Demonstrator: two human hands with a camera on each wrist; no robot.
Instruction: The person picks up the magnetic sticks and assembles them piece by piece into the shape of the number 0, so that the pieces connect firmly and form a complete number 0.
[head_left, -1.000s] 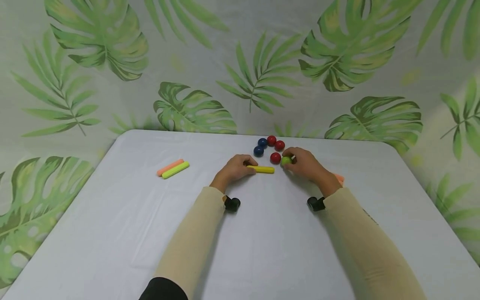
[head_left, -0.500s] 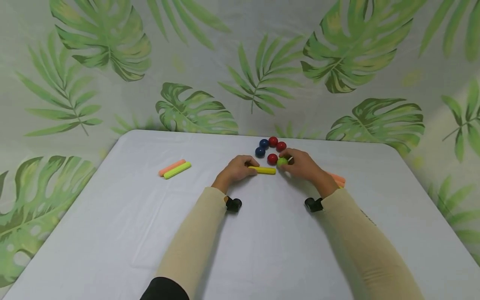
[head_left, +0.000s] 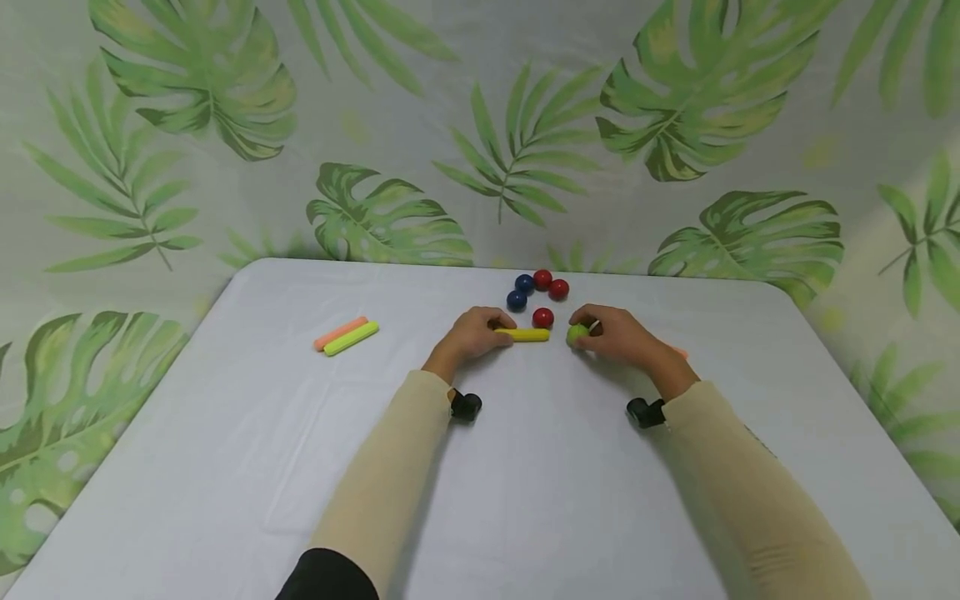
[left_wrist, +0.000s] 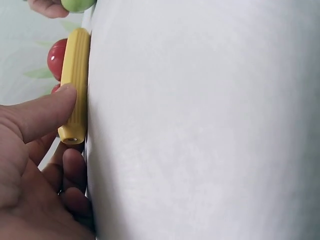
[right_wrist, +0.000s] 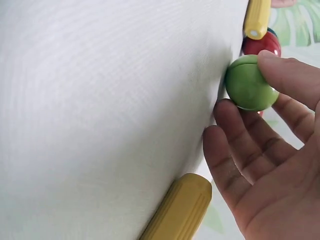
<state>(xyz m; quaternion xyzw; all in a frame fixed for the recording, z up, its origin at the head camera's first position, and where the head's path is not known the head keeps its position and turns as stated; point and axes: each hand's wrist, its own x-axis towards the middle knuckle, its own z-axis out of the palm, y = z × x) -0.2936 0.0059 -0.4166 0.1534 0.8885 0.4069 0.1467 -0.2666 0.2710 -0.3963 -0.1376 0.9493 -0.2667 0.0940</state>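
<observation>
In the head view my left hand (head_left: 474, 333) holds a ridged yellow stick (head_left: 530, 335) by its left end. The thumb lies along the stick (left_wrist: 76, 95) in the left wrist view, low by the white cloth. My right hand (head_left: 618, 335) pinches a small green ball (head_left: 577, 335) between thumb and fingers, just right of the stick's free end. The right wrist view shows the thumb on top of the green ball (right_wrist: 250, 84). One red ball (head_left: 543, 318) sits close behind the yellow stick, apart from the green ball.
Two blue balls (head_left: 517, 300) and two more red balls (head_left: 558, 289) lie near the table's back edge. Orange and lime sticks (head_left: 351, 339) lie side by side at left. An orange stick (head_left: 681, 352) shows behind the right wrist, and another yellow stick (right_wrist: 181, 210) lies by the right hand.
My right hand went left with the green ball up to the near red ball, then drew back right. That red ball has shifted slightly left. My left hand stays almost still.
</observation>
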